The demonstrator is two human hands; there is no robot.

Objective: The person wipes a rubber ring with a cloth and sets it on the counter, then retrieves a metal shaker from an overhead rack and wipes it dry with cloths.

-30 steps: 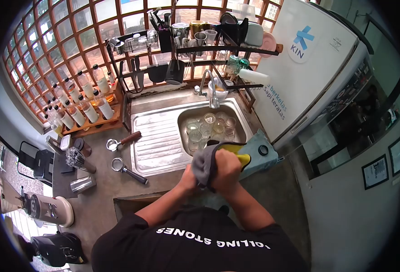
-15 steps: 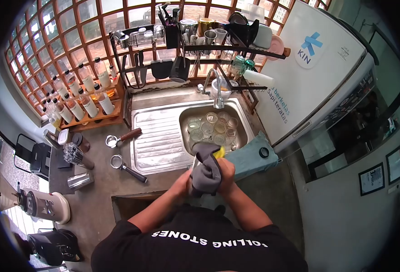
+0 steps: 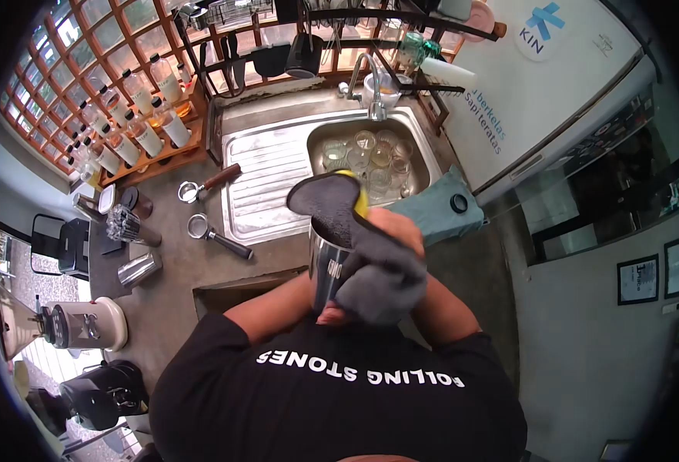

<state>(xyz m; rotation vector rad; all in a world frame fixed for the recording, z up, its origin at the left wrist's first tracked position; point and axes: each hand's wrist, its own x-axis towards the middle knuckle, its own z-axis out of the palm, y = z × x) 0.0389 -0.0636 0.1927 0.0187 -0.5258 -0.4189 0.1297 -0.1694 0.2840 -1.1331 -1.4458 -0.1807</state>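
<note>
A shiny metal cup (image 3: 326, 269) is held upright, tilted slightly, close to my chest. My left hand (image 3: 332, 314) grips it near the base; only some fingers show, the rest being hidden by cup and cloth. My right hand (image 3: 398, 229) is closed on a dark grey cloth (image 3: 386, 285), which drapes over the cup's rim and down its right side. Something yellow (image 3: 361, 203) shows at the cloth's upper edge; whether it belongs to the cloth I cannot tell.
Ahead, the steel sink (image 3: 432, 168) holds several glasses (image 3: 380, 154) under a faucet (image 3: 376, 100). Two portafilters (image 3: 218, 235) lie on the counter at left, near a metal tumbler (image 3: 139, 269). A rack of bottles (image 3: 147, 138) stands behind. A grey-green cloth (image 3: 436, 212) lies right of the sink.
The cup and cloth have come closer to me, and the metal cup now shows plainly. The cloth has spread across its rim. My view has tipped downward.
</note>
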